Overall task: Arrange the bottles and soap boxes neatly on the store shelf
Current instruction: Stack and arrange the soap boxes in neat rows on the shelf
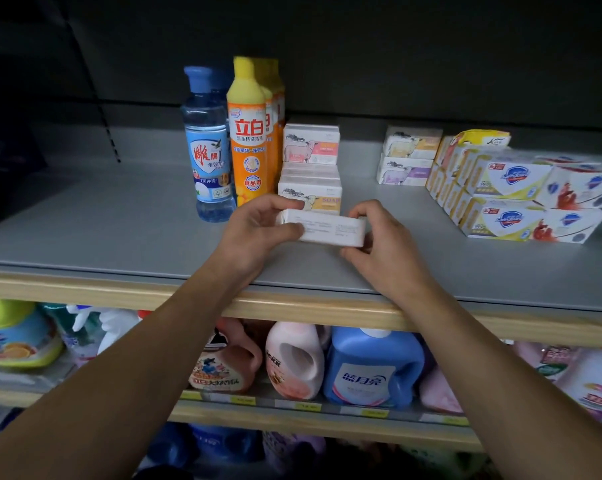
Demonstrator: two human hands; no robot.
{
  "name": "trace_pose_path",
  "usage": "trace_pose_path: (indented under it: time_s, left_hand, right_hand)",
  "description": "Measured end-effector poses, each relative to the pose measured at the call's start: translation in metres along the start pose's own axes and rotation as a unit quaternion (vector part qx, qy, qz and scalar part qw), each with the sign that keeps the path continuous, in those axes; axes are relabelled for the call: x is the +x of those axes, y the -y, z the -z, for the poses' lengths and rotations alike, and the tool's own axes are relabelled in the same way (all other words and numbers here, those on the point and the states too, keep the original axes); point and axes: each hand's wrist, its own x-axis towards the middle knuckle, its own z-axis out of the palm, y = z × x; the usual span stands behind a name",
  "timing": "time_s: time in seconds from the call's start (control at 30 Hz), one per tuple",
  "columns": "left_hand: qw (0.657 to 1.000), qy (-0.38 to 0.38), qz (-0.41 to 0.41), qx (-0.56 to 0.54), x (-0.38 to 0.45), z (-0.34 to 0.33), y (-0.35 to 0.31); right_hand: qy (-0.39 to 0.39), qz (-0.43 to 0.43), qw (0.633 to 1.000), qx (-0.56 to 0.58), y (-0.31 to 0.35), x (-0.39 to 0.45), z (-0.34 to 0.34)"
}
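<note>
Our fingers point(285, 202) clamp a white soap box point(324, 230): left hand point(254, 233) and right hand point(389, 244) pinch its ends just above the grey shelf point(119, 237). Just behind stands a sheep-print soap stack point(310, 181), beside the orange dish-soap bottles point(249, 133) and blue bottle point(208, 147). Farther right, two sheep-print boxes point(408, 157) and the Safeguard packs point(511, 192) sit apart, askew; we judge the job partly done.
</note>
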Motion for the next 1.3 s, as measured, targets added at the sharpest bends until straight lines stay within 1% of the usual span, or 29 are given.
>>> trace_pose_path:
  time_s: [0.1,0.2,0.3,0.4,0.5,0.57,0.63,0.77,0.83,0.97,1.0,1.07,1.1,1.13,1.23,1.27,1.3]
  left_hand:
    - [1.000,0.020,-0.005,0.014,-0.001,0.000,0.000]
    - [0.999,0.026,-0.003,0.033,-0.001,-0.001,0.000]
    - [0.999,0.029,-0.002,0.028,0.000,0.000,0.000]
    - [1.000,0.017,0.000,0.012,0.001,-0.001,0.002]
    - [1.000,-0.001,0.010,0.012,0.000,-0.004,0.002]
    - [0.998,0.005,-0.010,0.064,0.000,-0.006,0.003]
    - [0.992,0.004,-0.027,0.120,0.002,-0.006,0.004]
    - [0.987,0.014,-0.013,0.162,0.004,-0.006,0.006]
    - [0.982,0.028,-0.021,0.187,0.004,-0.006,0.008]
    - [0.975,0.041,-0.027,0.217,0.005,-0.005,0.009]
    - [0.974,0.036,-0.023,0.222,0.006,-0.006,0.009]
    - [0.969,0.022,-0.014,0.245,0.008,-0.005,0.008]
    - [0.959,0.016,-0.018,0.281,0.008,-0.003,0.006]
    - [0.940,0.014,-0.028,0.340,0.009,0.001,0.005]
    - [0.845,0.037,-0.064,0.530,0.007,0.020,0.002]
    - [0.819,0.048,-0.071,0.567,0.005,0.025,0.001]
    - [0.801,0.062,-0.075,0.590,0.003,0.030,0.002]
  right_hand:
    - [-0.004,0.003,1.000,0.025,0.001,0.000,0.001]
    - [-0.014,0.009,0.999,0.038,0.001,0.001,0.001]
    - [-0.021,0.010,0.999,0.041,0.000,0.001,0.001]
    - [-0.035,0.010,0.998,0.049,-0.002,0.001,0.002]
    - [-0.069,0.006,0.996,0.055,-0.002,0.002,0.003]
    - [-0.079,-0.015,0.994,0.069,-0.002,0.002,0.004]
    - [-0.074,-0.037,0.994,0.078,-0.001,0.002,0.004]
    - [-0.050,-0.067,0.994,0.069,-0.002,0.003,0.004]
    - [-0.035,-0.078,0.994,0.063,-0.004,0.003,0.003]
    - [-0.041,-0.102,0.991,0.075,0.000,0.003,0.005]
    - [-0.046,-0.105,0.991,0.068,0.002,0.004,0.005]
    - [-0.043,-0.089,0.995,0.016,0.004,0.006,0.006]
    - [-0.033,-0.074,0.997,-0.020,0.006,0.007,0.006]
    - [-0.022,-0.057,0.997,-0.051,0.008,0.008,0.006]
    - [0.036,-0.023,0.995,-0.093,0.015,0.016,0.006]
    - [0.072,-0.018,0.991,-0.114,0.017,0.021,0.006]
    - [0.108,-0.013,0.984,-0.143,0.019,0.025,0.006]
